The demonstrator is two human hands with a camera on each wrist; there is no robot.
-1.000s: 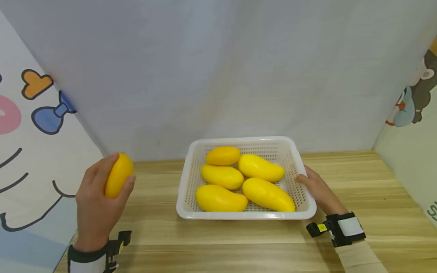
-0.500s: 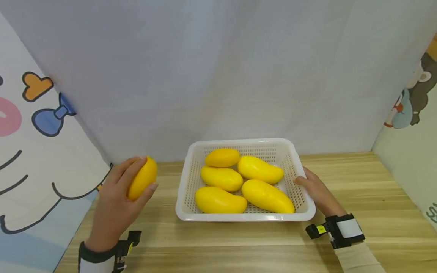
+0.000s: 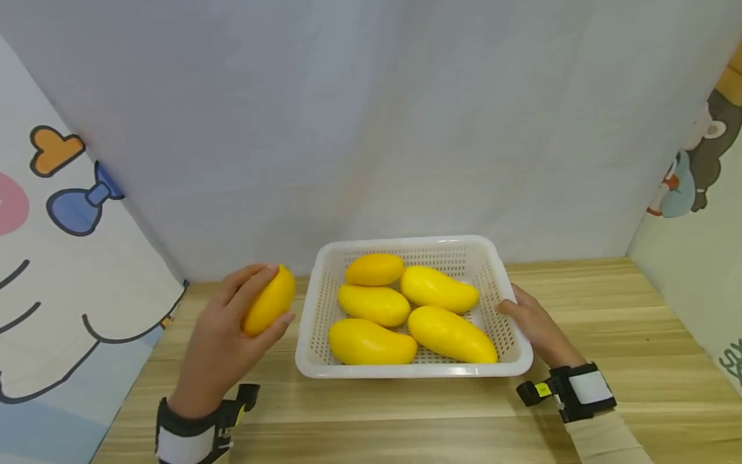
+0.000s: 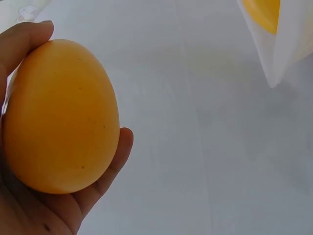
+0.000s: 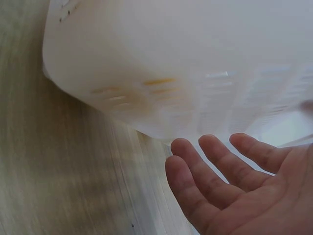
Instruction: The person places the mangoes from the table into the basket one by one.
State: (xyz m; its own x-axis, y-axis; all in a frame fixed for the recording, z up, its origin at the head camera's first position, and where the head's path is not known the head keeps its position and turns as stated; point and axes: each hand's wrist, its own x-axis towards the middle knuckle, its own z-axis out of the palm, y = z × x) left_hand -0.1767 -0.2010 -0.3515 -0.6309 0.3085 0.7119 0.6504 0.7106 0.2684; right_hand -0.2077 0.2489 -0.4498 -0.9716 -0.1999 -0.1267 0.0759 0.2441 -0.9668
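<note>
My left hand [image 3: 217, 345] holds a yellow mango [image 3: 271, 301] upright, left of the basket and apart from it. In the left wrist view the mango [image 4: 63, 117] fills the palm, with thumb and fingers curled round its sides. A white perforated plastic basket [image 3: 414, 370] contains several yellow mangoes, lying on their sides in two columns. At the basket's right end my right hand [image 3: 536, 325] grips the rim, thumb over the edge. The right wrist view shows the fingers [image 5: 220, 169] of that hand along the outer wall of the basket [image 5: 146, 39].
The wood-grain table [image 3: 371, 422] runs under the basket and both hands. A pale grey backdrop [image 3: 371, 129] rises behind it. Cartoon-printed panels flank the table, the left panel [image 3: 69, 270] near my left hand and the right panel [image 3: 690, 277] beyond my right.
My left hand has moved right with its mango, from the far left to close beside the basket. The right hand, basket and mangoes inside stay about where they were.
</note>
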